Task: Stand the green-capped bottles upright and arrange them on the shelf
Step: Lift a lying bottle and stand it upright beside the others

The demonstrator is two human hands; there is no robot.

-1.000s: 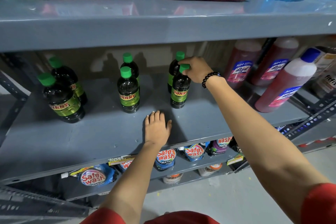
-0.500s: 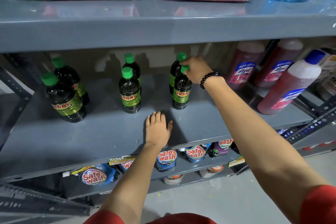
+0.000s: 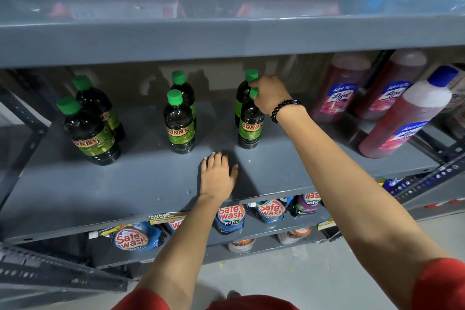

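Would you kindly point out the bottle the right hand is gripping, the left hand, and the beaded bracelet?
Gripped bottle (image 3: 250, 131): head view, on its green label.
Left hand (image 3: 217, 176): head view, on its back, flat on the shelf.
Beaded bracelet (image 3: 283, 106): head view, on the black beads at the right wrist.

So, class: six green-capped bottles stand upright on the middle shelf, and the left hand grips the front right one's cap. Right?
Not quite: the head view shows the right hand gripping that front right bottle; the left hand lies flat on the shelf.
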